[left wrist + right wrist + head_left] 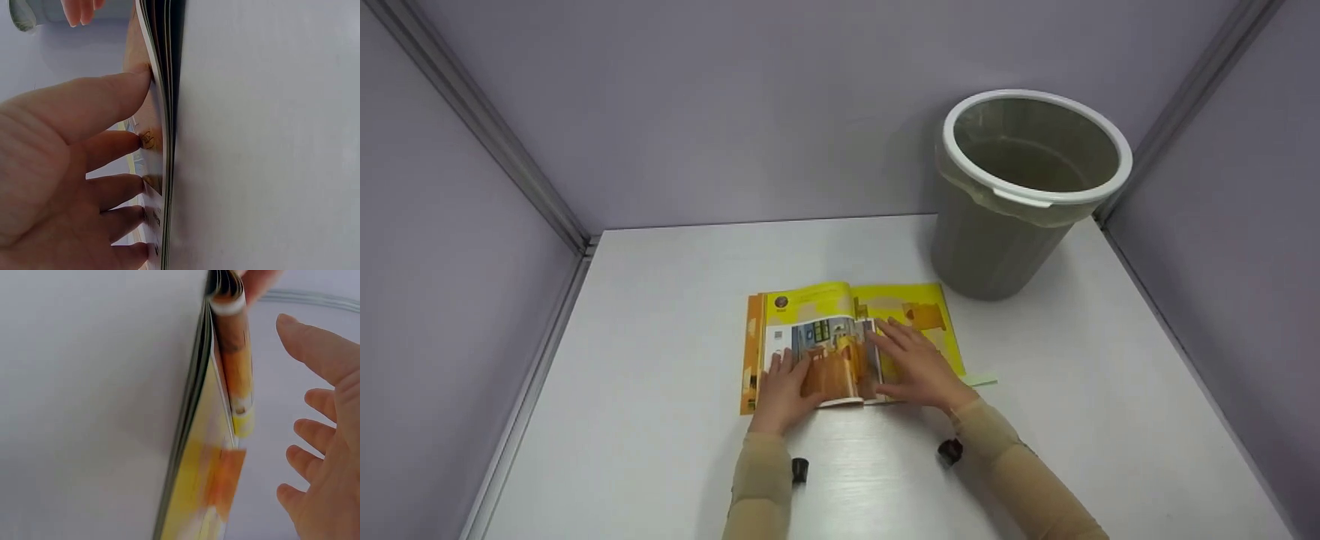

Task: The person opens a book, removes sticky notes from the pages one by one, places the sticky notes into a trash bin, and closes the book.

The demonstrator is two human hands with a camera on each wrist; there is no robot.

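An open magazine (829,375) with yellow pages and a picture of a room lies on the white table. My left hand (782,395) rests on its left page; in the left wrist view the spread fingertips (132,140) and thumb press the page from above. Over the right page is my right hand (921,367), fingers spread. The right wrist view shows that hand (323,439) apart from the paper, holding nothing. Beside it, the magazine's pages (233,354) bulge up near the spine.
A grey bin (990,240) with a white rim and a clear liner stands at the back right. A pale green strip (981,380) sticks out at the magazine's right edge. Pale walls (720,112) enclose the table (660,300) at the back and sides.
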